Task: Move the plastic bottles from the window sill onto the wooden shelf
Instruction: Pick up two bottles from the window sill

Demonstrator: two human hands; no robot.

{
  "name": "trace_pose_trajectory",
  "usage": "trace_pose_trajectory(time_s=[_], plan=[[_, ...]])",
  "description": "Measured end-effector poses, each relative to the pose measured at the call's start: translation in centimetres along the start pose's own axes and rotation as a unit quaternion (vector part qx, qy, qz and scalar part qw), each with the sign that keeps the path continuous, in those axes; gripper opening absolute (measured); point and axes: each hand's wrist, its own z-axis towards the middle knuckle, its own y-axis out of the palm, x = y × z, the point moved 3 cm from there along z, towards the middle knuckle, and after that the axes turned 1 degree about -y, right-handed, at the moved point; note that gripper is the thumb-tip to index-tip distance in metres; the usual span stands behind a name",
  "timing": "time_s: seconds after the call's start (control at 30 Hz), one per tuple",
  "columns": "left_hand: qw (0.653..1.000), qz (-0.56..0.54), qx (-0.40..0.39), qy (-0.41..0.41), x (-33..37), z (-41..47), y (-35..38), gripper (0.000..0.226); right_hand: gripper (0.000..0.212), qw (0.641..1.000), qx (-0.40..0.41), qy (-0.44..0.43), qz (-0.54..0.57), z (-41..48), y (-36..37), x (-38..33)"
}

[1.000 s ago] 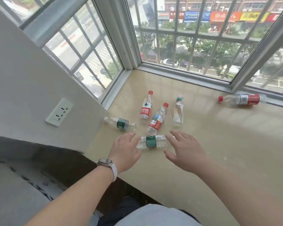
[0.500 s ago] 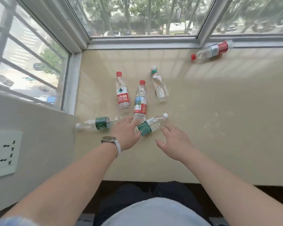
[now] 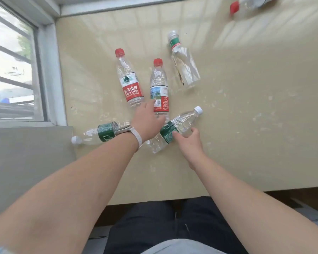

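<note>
green-label bottle (image 3: 173, 130) lies on sill (image 3: 246, 125), right hand (image 3: 190, 142) curled round its label. left hand (image 3: 147, 123) over middle bottle (image 3: 159, 88) base, hold unclear. grip firmly at label, lift level.

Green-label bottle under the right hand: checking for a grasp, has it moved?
Yes. The green-label bottle turned, cap end swinging farther from the near sill edge.
</note>
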Motion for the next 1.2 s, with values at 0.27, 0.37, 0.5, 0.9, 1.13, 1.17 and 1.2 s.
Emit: trace_pose_trajectory(time_s=[0.27,0.37,0.5,0.9,1.13,1.17,1.2], plan=[[0.992,0.051,0.031,-0.107,1.3,4.7,0.9,0.055,0.059,0.992,0.029,0.078,0.096,1.4,3.4,-0.5],[0.988,0.026,0.019,-0.149,1.2,6.0,1.0,0.062,0.061,0.988,0.050,0.089,0.120,1.9,3.7,-0.8],[0.983,-0.019,0.012,-0.180,0.9,6.6,1.4,0.065,0.061,0.986,0.063,0.092,0.127,2.2,4.0,-0.5],[0.959,-0.211,-0.028,-0.189,-0.3,5.7,1.5,0.040,0.051,0.988,0.058,0.038,0.140,2.8,1.6,-0.5],[0.953,-0.277,-0.030,-0.123,2.6,2.0,-2.0,0.036,0.055,0.986,0.046,-0.003,0.159,-0.2,-2.2,-2.6],[0.952,-0.283,-0.028,-0.114,3.2,1.1,-2.9,0.037,0.055,0.986,0.042,-0.009,0.161,-1.2,-2.9,-3.1],[0.950,-0.290,-0.027,-0.108,3.6,0.5,-3.6,0.039,0.056,0.986,0.037,-0.012,0.162,-1.8,-3.4,-3.5]])
